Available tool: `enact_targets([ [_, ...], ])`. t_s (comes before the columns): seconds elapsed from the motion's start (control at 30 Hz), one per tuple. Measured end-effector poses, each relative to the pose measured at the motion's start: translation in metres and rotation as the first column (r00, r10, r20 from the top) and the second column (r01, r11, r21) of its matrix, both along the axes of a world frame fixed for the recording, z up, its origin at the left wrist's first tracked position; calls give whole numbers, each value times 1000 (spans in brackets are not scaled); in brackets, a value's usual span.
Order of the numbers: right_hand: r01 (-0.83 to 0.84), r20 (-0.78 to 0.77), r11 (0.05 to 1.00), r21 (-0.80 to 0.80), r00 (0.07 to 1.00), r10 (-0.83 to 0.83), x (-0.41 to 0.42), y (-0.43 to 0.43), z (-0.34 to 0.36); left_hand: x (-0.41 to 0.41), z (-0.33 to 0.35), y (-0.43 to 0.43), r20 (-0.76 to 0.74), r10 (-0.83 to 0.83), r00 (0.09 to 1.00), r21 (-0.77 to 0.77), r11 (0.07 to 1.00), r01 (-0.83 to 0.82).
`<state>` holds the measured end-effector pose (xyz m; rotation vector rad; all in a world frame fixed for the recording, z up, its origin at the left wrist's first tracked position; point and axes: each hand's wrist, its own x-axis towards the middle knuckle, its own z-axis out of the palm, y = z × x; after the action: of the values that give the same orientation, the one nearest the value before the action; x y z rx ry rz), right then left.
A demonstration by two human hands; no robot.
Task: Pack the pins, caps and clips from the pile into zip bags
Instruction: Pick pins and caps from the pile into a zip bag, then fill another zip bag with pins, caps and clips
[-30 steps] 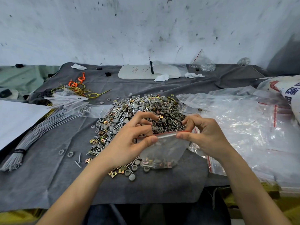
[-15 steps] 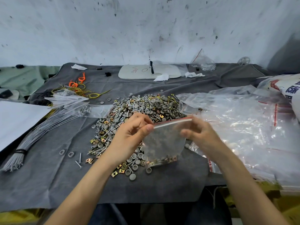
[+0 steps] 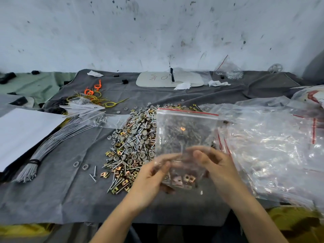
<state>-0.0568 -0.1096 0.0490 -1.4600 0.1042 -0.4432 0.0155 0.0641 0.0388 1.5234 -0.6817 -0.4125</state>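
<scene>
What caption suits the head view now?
Left hand and right hand hold a zip bag upright by its lower part in front of the pile.

Clear zip bag (image 3: 185, 134) w/ red strip; pile (image 3: 133, 142) grey & brass; worktop (image 3: 61, 199) cloth dk grey; ties (image 3: 92, 90) orange.

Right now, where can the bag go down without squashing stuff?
Best spot: the bare grey cloth at the near left, between the rod bundle and the pile. Another bare strip lies behind the pile, before the white board. The loose plastic bags crowd the right side.
</scene>
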Motion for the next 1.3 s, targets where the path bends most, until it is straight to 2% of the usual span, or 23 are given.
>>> enact_targets([
  [0.13,156,-93,985,-69,982,-162,-2,-10,-22,28,22,62,-119,194,974,-15,980,-197],
  [0.27,249,-158,925,-286,940,-302,-3,-19,-47,85,34,131,8,450,893,171,879,-445],
  [0.33,271,-151,865,-423,920,-362,0,-18,-56,112,24,153,129,546,828,366,749,-552],
  [0.4,287,-134,790,-542,899,-418,2,-15,-64,129,11,162,350,585,731,574,483,-661],
  [0.43,298,-107,742,-601,890,-444,3,-14,-67,131,6,160,453,564,691,592,389,-706],
  [0.47,305,-80,698,-648,884,-461,4,-14,-70,129,2,153,496,544,676,583,368,-724],
  [0.67,325,-52,602,-729,851,-523,1,-16,-75,91,-29,71,563,372,738,527,527,-667],
  [0.8,247,-81,582,-775,875,-478,2,-16,-76,59,-51,30,606,302,736,461,621,-634],
  [0.9,235,-99,607,-760,880,-465,1,-15,-73,52,-60,22,648,251,719,482,596,-643],
  [0.97,303,-47,609,-733,870,-490,1,-18,-65,53,-63,22,650,244,720,488,593,-641],
  [1.0,359,11,565,-743,850,-526,1,-22,-59,54,-63,22,651,240,720,487,595,-639],
  [1.07,431,117,381,-818,773,-623,4,-41,-46,55,-64,22,662,239,711,476,599,-644],
  [1.1,406,121,280,-870,726,-677,8,-55,-39,55,-64,22,663,242,708,470,602,-646],
  [1.13,324,68,217,-921,682,-728,11,-70,-34,54,-64,22,661,247,708,468,602,-647],
  [1.17,193,-33,202,-960,638,-769,13,-85,-30,54,-64,22,661,251,707,466,602,-649],
  [1.23,-56,-262,275,-960,533,-805,16,-105,-29,53,-64,21,660,260,705,460,603,-652],
  [1.3,-104,-319,311,-945,506,-802,13,-110,-37,53,-64,21,655,263,708,459,606,-650],
])
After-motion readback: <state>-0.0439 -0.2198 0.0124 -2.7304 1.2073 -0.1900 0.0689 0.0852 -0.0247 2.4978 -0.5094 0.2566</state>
